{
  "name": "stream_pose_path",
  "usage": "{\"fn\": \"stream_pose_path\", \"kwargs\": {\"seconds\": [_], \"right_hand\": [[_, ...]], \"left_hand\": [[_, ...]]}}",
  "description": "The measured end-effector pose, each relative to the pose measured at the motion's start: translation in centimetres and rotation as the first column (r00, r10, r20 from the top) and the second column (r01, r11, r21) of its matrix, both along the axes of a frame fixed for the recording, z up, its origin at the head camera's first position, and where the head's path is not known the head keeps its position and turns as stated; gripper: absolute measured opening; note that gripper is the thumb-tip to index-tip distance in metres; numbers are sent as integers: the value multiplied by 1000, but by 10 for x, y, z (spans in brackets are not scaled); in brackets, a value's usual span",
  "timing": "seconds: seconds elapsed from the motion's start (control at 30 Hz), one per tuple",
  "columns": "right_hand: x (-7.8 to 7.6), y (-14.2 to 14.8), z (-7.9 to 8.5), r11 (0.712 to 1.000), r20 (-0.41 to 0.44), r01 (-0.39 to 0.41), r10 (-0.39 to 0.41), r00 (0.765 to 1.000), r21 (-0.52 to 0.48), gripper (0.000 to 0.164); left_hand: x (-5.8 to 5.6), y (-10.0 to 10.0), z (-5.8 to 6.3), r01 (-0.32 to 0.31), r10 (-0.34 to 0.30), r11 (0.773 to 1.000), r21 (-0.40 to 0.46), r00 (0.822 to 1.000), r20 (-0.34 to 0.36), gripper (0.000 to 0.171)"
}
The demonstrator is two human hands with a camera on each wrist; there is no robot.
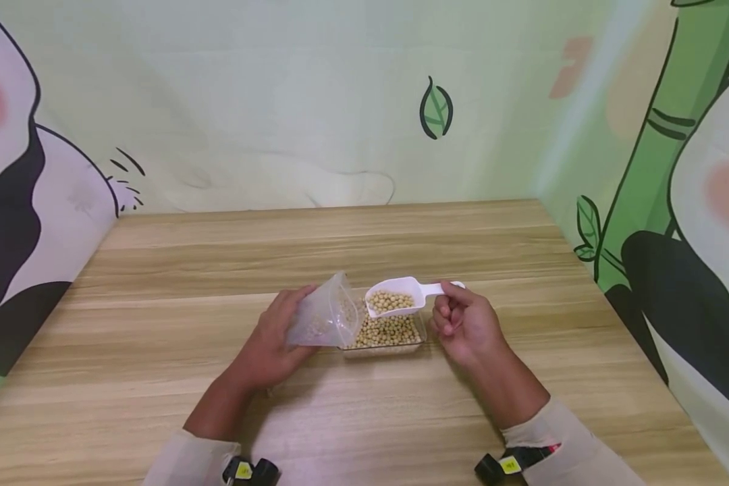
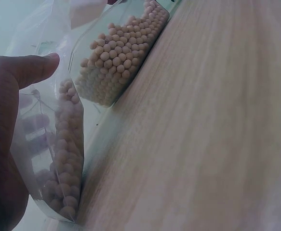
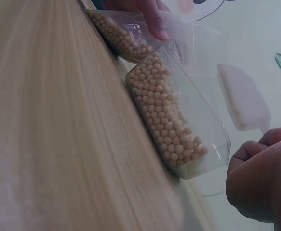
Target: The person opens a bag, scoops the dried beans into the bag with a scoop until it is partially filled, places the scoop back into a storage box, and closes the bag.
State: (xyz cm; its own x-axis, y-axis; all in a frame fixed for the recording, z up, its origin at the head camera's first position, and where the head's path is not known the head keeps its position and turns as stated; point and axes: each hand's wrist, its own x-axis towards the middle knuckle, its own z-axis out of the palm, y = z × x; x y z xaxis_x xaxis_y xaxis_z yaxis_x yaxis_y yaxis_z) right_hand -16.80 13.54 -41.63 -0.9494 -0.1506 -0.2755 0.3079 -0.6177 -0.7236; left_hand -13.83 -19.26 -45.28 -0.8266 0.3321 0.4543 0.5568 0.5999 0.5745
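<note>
My left hand (image 1: 276,341) grips a clear plastic bag (image 1: 318,317), its thumb and fingers on either side. The bag is tilted with its mouth facing right, and soybeans (image 2: 68,159) lie in its lower part. Right beside the mouth stands a clear rectangular container (image 1: 384,350), part filled with soybeans (image 3: 162,120). Over the container, my right hand (image 1: 470,327) holds a white scoop (image 1: 426,290) by its handle, thumb on top and fingers curled beneath. A heap of soybeans (image 1: 391,300) fills the scoop, which is clear of the container's beans in the right wrist view.
Bag and container rest on a wood-grain table (image 1: 364,418). A pale green wall (image 1: 249,121) with painted leaves and panda figures closes off the back and sides. Each sleeved wrist carries a small black camera (image 1: 252,470).
</note>
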Motion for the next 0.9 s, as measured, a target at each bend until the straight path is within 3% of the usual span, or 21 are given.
{"fn": "stream_pose_path", "kwargs": {"seconds": [0.13, 0.3, 0.67, 0.9], "right_hand": [[4, -3, 3, 998, -51, -28, 30, 998, 50, 34], [8, -8, 5, 982, -167, -13, 44, 985, 186, 28], [17, -13, 3, 944, -365, 2, 125, 923, 329, 19], [20, -16, 5, 952, -461, 11, 138, 876, 306, 22]], "left_hand": [[0, 0, 0, 3, -3, 1000, -2, 1000, -11, 84], [1, 0, 0, 4, -4, 1000, -1, 1000, 2, 85], [0, 1, -1, 2, -2, 1000, -8, 1000, 13, 86], [0, 0, 0, -4, 4, 1000, -16, 1000, 7, 86]]}}
